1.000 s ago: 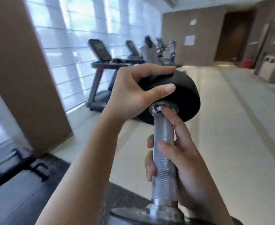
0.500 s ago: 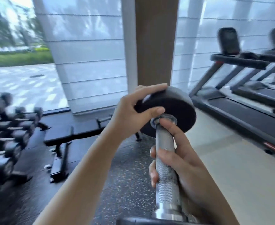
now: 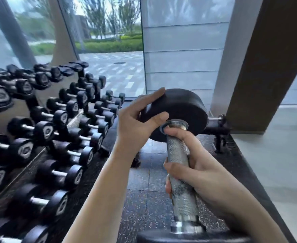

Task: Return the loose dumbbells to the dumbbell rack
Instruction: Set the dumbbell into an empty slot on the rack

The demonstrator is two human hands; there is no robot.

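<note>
Carrying a loose dumbbell [image 3: 177, 174] up to the dumbbell rack [image 3: 75, 118], both hands on it.

Gripping the knurled handle in the right hand [image 3: 203, 174], fingers [image 3: 176, 135] wrapped round the bar and the index reaching up to the collar; cupping the far black head with the left hand [image 3: 135, 120], its fingers [image 3: 152, 97] spread over the rim and thumb on the face. Held in the air just right of the rack, clear of it, long axis pointing away from the body and running along the rack's front, crosswise to the racked dumbbells [image 3: 56, 174]. Lying left of both hands, nearer the left. Likely needing the far head swung toward the rack before lowering; possibly aiming for the empty-looking saddles [image 3: 77, 65] at the rack's far upper end.
</note>
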